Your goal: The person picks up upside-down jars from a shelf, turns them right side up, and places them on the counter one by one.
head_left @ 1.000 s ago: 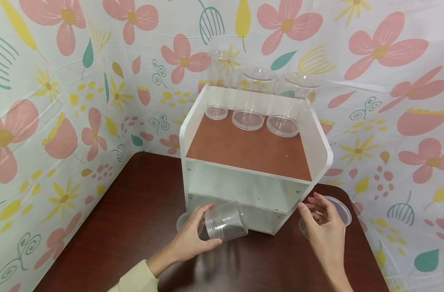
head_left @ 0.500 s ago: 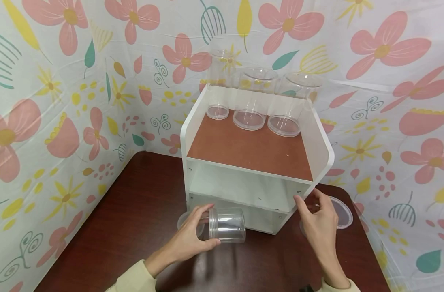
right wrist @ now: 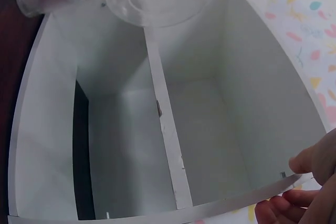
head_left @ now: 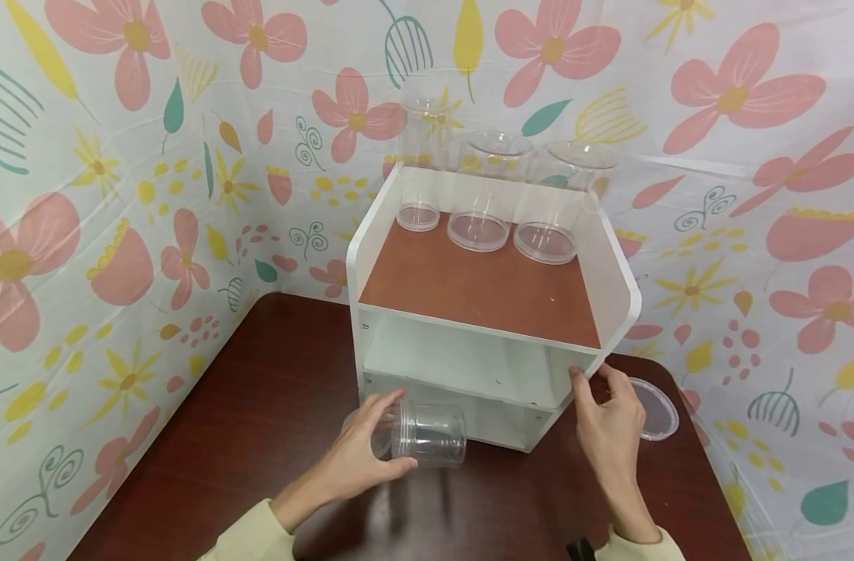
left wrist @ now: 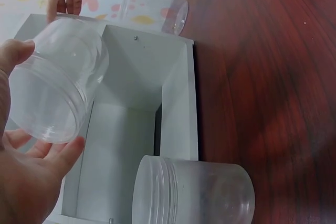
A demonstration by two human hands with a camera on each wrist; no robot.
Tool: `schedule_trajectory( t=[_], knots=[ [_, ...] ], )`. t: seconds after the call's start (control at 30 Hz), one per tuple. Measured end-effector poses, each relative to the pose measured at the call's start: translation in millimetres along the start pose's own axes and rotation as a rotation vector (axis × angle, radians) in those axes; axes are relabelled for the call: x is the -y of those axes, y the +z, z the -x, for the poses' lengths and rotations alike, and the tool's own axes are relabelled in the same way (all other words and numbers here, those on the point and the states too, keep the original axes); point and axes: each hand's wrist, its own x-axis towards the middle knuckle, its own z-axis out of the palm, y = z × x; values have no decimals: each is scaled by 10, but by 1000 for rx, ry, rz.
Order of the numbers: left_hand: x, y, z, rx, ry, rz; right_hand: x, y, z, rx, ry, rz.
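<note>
Right hand (head_left: 609, 425) moved onto shelf unit (head_left: 612, 312), fingers pinching its edge; left hand (head_left: 360, 460) fingers wrap jar (head_left: 430, 432)

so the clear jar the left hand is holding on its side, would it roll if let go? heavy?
Probably rolls: the clear jar is round and lies on its side on the smooth table, steadied only by the left hand. Likely light, since it looks empty and thin-walled. The glossy plastic may be a bit slippery, though its threaded neck offers some grip.
</note>
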Motion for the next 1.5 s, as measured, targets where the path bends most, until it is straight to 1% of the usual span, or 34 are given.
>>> schedule_trajectory(
  t=[0.13, 0.23, 0.43, 0.53, 0.6, 0.73, 1.0, 1.23, 1.5],
  knots=[
    [-12, -27, 8, -13, -19, -69, -12, 2, -10, -7, -11, -9],
    [-20, -50, -1, -22, -15, -109, -13, 4, -17, -12, -17, -8],
    [-45, -96, -31, -30, 32, -158, -16, 9, -24, -24, -18, -4],
    [-73, -117, -37, -31, 34, -185, -20, 12, -23, -22, -17, -9],
    [-102, -131, -38, -28, 20, -200, -22, 15, -22, -20, -17, -12],
    [-155, -140, -53, -5, -1, -235, -26, 16, -19, -21, -17, -14],
    [-203, -107, -91, 50, 4, -278, -51, 25, -12, -31, -17, -8],
    [-193, -31, -129, 69, 39, -360, -75, 27, -7, -22, -25, -13],
    [-171, 45, -162, 156, 32, -428, -70, 22, -7, -27, -30, -21]
  ],
)
